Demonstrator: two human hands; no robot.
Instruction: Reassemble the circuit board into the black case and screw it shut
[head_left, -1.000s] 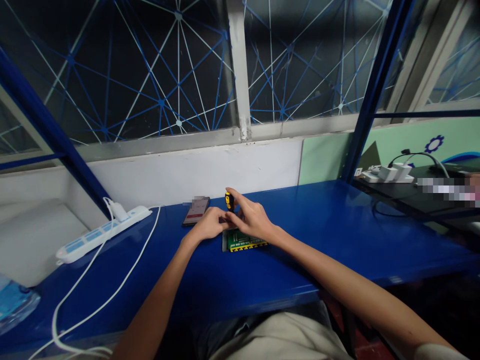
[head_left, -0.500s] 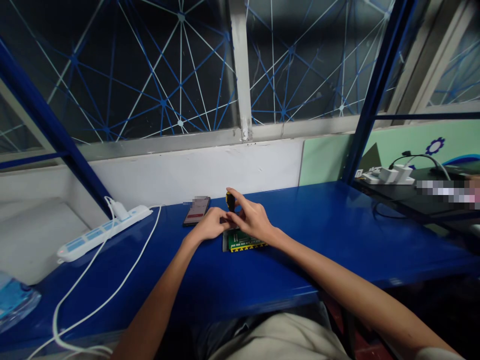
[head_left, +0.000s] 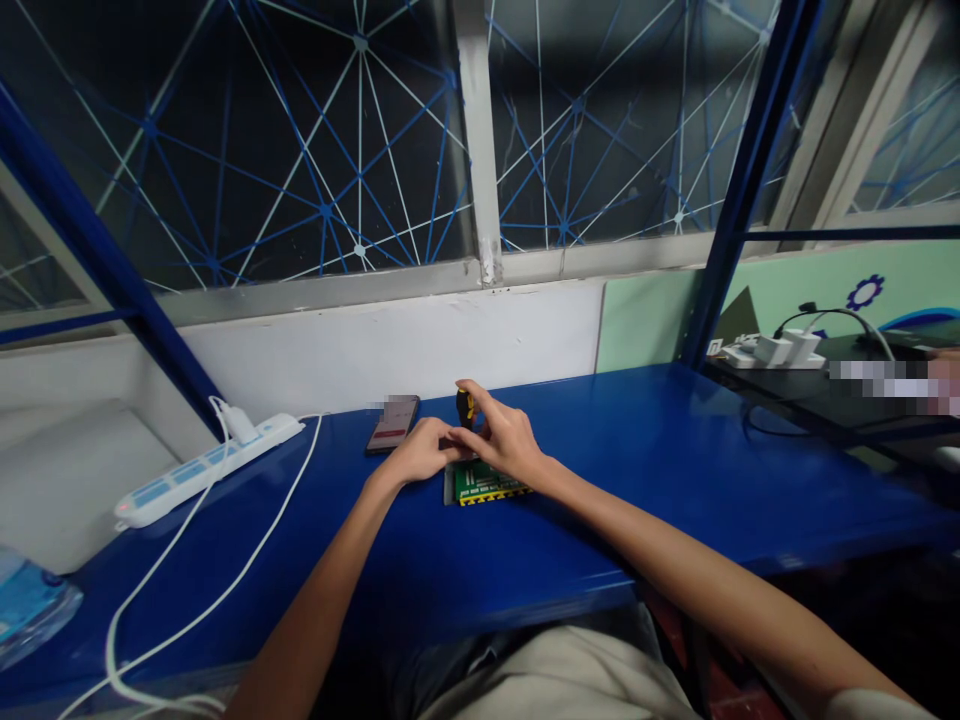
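Observation:
My right hand [head_left: 511,440] is closed on a black and yellow screwdriver [head_left: 464,406], which stands nearly upright with the index finger over its top. Its lower end is hidden behind the fingers. Under both hands lies a green circuit board [head_left: 484,482] with a yellow strip along its near edge, flat on the blue table. My left hand [head_left: 421,450] comes in from the left, fingers drawn together beside the right thumb at the board's far side; what they pinch is hidden.
A phone [head_left: 393,424] lies just beyond my left hand. Further left are a white power strip [head_left: 210,470] and its looping white cable [head_left: 281,510]. The blue table [head_left: 637,480] extends right, toward a black desk with plugged-in chargers [head_left: 787,347]. A blue plastic package [head_left: 34,605] sits far left.
The screwdriver's handle has turned, its yellow now showing on the right side, and it has shifted slightly right. My hands remain over the board in nearly the same place.

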